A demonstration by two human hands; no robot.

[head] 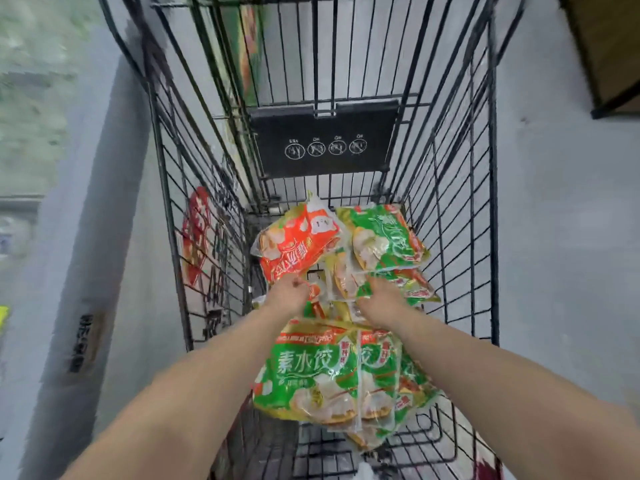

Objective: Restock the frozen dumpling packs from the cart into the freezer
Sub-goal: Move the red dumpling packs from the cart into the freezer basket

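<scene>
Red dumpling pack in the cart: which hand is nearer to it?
Left. The left hand grips the near edge of the red dumpling pack; the right hand is to its right, gripping a green pack.

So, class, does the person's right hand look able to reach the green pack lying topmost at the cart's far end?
Probably yes. The green pack lies on top with nothing over it, and the right hand is down inside the cart, just short of it.
</scene>
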